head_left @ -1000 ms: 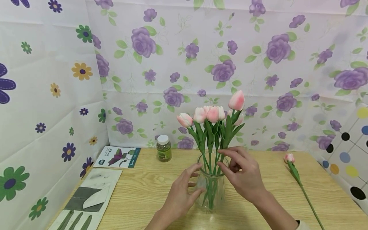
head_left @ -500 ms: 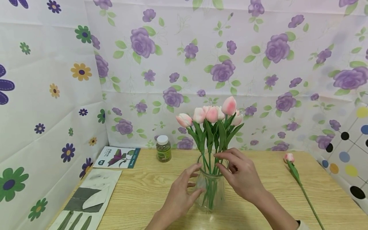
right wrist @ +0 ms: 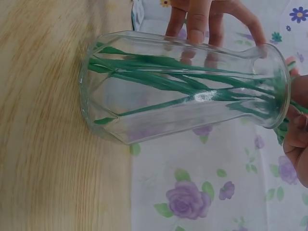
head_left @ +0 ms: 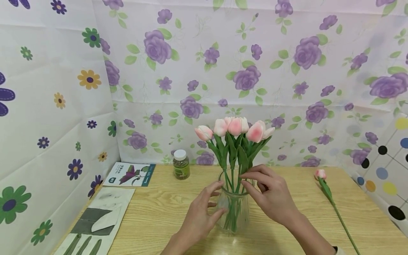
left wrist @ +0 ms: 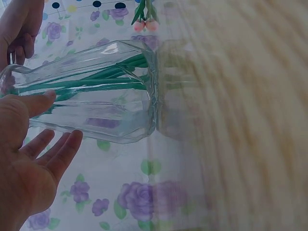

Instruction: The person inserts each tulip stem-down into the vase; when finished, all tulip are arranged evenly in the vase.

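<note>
A clear glass vase stands upright on the table with several pink-and-white artificial tulips in it. Their green stems cross inside the glass. My left hand holds the vase from the left, thumb in front and fingers curved around its side; in the left wrist view the thumb lies against the glass. Just above the rim, my right hand pinches a tulip stem between thumb and fingers. That stem's bloom leans at the right of the bunch.
One more tulip lies on the wooden table at the right. Toward the back left is a small jar with a white lid. A printed booklet and a sheet lie along the left edge.
The tulip in my right hand has sunk lower into the vase, its bloom dropping to the level of the others. The left hand has stayed at the vase.
</note>
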A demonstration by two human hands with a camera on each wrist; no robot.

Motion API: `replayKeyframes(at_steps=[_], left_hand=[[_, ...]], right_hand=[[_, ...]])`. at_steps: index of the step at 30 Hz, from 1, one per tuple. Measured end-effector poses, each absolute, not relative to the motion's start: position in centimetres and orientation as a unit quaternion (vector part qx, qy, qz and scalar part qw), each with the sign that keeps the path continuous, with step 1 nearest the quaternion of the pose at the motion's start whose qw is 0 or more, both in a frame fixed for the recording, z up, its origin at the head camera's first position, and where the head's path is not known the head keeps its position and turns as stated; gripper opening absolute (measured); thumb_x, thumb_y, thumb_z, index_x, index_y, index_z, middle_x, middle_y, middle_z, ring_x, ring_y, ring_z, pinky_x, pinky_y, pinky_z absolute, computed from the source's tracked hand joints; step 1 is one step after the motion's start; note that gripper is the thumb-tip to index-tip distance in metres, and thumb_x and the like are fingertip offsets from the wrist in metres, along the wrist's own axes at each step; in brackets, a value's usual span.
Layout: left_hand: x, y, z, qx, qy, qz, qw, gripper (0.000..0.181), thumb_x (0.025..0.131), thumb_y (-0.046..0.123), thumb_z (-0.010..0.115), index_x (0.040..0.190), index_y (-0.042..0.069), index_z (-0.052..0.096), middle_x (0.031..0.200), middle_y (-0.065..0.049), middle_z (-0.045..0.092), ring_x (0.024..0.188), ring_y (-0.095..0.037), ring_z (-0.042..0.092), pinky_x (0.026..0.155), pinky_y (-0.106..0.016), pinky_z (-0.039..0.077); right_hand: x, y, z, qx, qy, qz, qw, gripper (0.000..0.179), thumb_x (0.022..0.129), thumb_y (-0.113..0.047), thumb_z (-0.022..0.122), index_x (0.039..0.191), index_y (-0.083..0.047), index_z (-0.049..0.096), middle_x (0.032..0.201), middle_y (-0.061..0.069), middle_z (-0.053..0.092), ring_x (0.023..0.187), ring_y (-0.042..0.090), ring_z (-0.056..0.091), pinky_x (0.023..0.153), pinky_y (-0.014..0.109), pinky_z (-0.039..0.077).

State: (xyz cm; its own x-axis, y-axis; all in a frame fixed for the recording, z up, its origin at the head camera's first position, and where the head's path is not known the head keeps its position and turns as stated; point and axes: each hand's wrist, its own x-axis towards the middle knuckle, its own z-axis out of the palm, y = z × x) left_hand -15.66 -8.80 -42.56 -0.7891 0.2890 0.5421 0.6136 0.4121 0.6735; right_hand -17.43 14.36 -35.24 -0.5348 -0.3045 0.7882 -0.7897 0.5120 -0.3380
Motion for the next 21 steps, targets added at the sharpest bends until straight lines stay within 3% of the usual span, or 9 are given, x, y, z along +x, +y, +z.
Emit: replayKeyframes(at_steps=[11,17,21], left_hand=[[-15.6,-8.7,-42.7,-0.275,-0.821,-0.470,0.174,0.086,0.087,-0.001,0.084,0.156,0.026,0.041,0.153,-0.010,0.057,0.118,-0.035,0.070,0.087,-0.036,0.068],[-15.6,-8.7,-42.7,-0.272,-0.821,-0.469,0.176,0.086,0.087,-0.001,0.084,0.156,0.026,0.041,0.153,-0.009,0.057,0.118,-0.033,0.070,0.086,-0.038,0.068],[-15.6,-8.8,-42.6,-0.269,-0.823,-0.468,0.177,0.085,0.087,0.000,0.085,0.156,0.023,0.041,0.153,-0.007,0.057,0.118,-0.030,0.070,0.086,-0.037,0.068]], right_hand=[[-17.1,17.3,-35.5,0.291,-0.787,0.434,0.329,0.031,0.082,0.011,0.083,0.095,-0.017,0.082,0.096,0.001,0.071,0.052,0.004,0.034,0.043,0.022,0.031],[-17.2,20.5,-35.7,0.222,-0.811,0.461,0.284,0.024,0.089,0.006,0.080,0.096,-0.016,0.081,0.093,-0.008,0.071,0.055,0.009,0.040,0.043,0.026,0.035],[-17.6,22.6,-36.3,0.180,-0.830,0.455,0.269,0.016,0.092,0.001,0.080,0.099,-0.014,0.081,0.078,-0.010,0.065,0.053,0.010,0.039,0.043,0.028,0.034]])
